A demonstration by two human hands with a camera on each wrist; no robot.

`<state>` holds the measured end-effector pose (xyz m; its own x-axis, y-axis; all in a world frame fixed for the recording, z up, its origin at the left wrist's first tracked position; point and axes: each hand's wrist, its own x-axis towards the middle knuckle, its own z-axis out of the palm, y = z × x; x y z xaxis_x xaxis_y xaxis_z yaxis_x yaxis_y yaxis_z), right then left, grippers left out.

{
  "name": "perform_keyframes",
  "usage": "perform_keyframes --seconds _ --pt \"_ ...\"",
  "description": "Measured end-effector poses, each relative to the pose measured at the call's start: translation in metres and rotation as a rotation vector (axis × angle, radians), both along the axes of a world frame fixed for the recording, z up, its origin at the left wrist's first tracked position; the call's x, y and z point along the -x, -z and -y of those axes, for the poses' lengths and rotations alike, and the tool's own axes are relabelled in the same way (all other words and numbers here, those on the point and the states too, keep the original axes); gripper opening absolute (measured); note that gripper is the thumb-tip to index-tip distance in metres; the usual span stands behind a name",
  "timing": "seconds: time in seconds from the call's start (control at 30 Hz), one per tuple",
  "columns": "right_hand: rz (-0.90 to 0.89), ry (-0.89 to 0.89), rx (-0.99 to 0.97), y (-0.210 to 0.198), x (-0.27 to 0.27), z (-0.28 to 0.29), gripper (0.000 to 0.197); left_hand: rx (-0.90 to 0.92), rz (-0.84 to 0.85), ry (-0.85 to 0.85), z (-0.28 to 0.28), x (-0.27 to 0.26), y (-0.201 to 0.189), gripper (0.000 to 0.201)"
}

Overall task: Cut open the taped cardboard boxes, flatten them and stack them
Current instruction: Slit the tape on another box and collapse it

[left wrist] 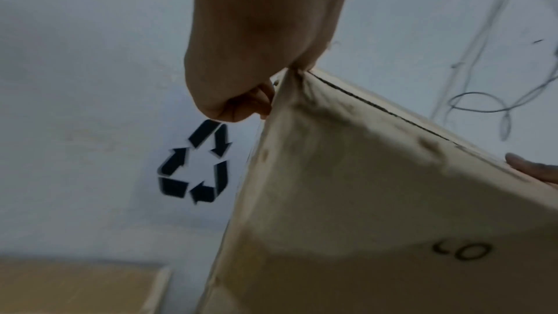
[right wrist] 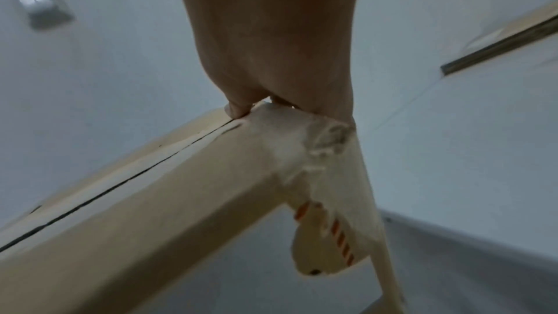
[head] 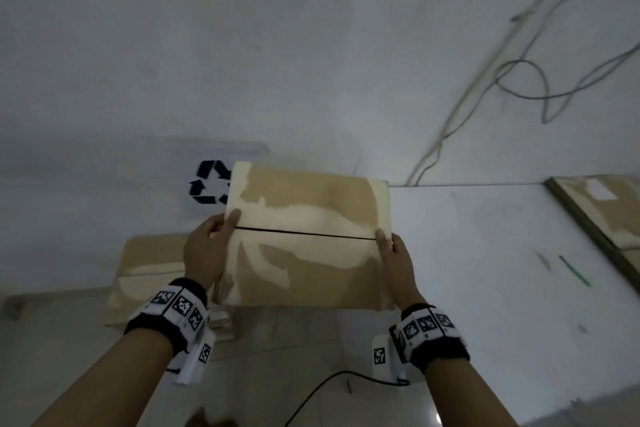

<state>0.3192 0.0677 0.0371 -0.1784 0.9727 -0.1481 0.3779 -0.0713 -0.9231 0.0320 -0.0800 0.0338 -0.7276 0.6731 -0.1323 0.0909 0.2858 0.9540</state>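
I hold a brown cardboard box (head: 308, 239) up in front of me, its top flaps meeting at a dark cut seam, with pale torn tape patches across it. My left hand (head: 211, 246) grips its left edge, thumb on top beside the seam. My right hand (head: 394, 253) grips the right edge the same way. In the left wrist view the box side (left wrist: 362, 188) shows the marking "07" and my left hand (left wrist: 241, 80) pinches its upper corner. In the right wrist view my right hand (right wrist: 271, 68) clamps a crumpled taped corner of the box (right wrist: 181, 188).
Another cardboard box (head: 149, 274) lies low at the left behind my left forearm. Flattened cardboard (head: 602, 215) lies at the far right on the white table (head: 485, 253). A green stick-like object (head: 575, 270) rests on the table. A recycling symbol (head: 209, 182) and cables (head: 519, 80) mark the wall.
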Motion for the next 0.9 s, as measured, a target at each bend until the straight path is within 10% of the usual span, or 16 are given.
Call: perform_keyframes --seconds 0.23,0.43,0.57,0.73,0.9 --pt "0.068 0.213 -0.154 -0.038 -0.152 -0.012 0.05 -0.059 -0.087 0.241 -0.06 -0.123 -0.05 0.038" --pt "-0.131 0.366 -0.178 -0.045 -0.245 -0.016 0.033 -0.073 0.226 0.51 -0.106 -0.214 -0.085 0.025" --pt "-0.218 0.443 -0.141 -0.03 -0.286 -0.029 0.036 -0.026 0.48 0.659 -0.135 -0.253 -0.106 0.076" --pt "-0.339 0.446 -0.049 -0.022 -0.307 -0.054 0.027 0.018 0.611 0.556 -0.199 -0.274 -0.076 0.107" --pt "-0.634 0.496 0.022 -0.01 -0.33 -0.085 0.027 0.057 0.608 0.665 -0.224 -0.288 -0.046 0.072"
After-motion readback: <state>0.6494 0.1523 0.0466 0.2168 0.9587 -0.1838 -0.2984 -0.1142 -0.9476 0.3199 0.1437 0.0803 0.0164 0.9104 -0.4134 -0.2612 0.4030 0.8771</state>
